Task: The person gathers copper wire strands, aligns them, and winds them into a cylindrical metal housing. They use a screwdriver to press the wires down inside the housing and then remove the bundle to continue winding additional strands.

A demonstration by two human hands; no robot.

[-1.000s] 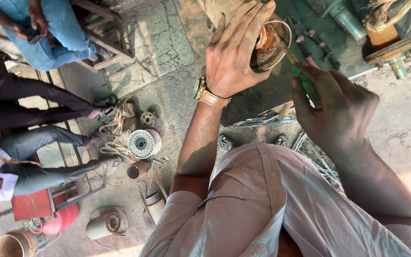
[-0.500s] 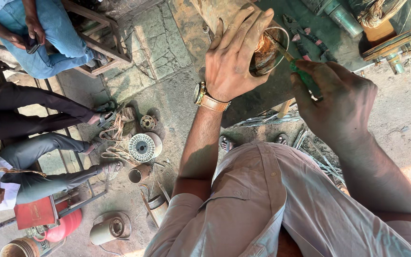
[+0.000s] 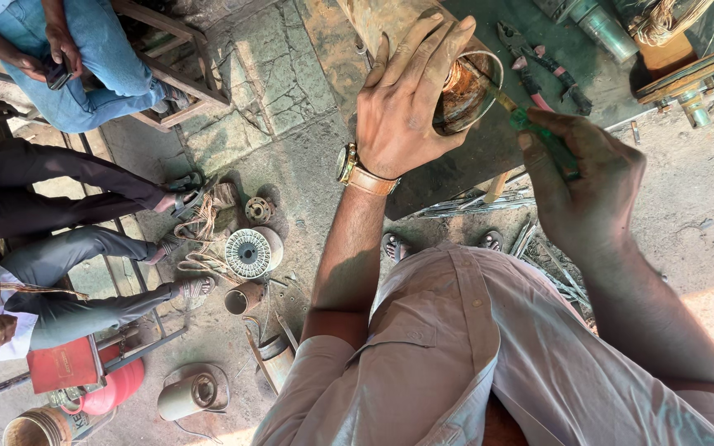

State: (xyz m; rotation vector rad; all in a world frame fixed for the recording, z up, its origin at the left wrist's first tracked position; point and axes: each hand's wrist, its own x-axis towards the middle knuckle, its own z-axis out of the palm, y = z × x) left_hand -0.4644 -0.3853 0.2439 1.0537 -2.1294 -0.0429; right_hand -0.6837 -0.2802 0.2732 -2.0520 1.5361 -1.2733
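head view. compared with the two earlier pictures, little is altered: the left hand (image 3: 406, 103) is kept wrapped over the motor stator (image 3: 460, 91) and the right hand (image 3: 588, 186) is kept closed round the green-handled screwdriver (image 3: 539, 136). only the framing is shifted slightly, and the tool tip is held at the same spot on the rim. from this it is judged that the prying or scraping at the stator's open end is still in hand, not finished.

the stator is set on the dark table (image 3: 489, 157), at its near edge, lying on its side with the open end turned toward the right hand. a thin bright metal rim is seen around the mouth; inside, coppery, rust-brown windings are shown. the outer shell is mostly hidden under the left hand's fingers (image 3: 431, 49). whether the tip is inside the windings or only against the rim cannot be told.

a wristwatch (image 3: 349, 165) with a tan strap is worn on the left wrist. pliers (image 3: 539, 62) with red grips are laid on the table beyond the stator. on the floor to the left, a round finned part (image 3: 247, 253) and short metal cylinders (image 3: 245, 297) are scattered. other people's legs (image 3: 68, 248) are seen on a bench there, well apart from the work.
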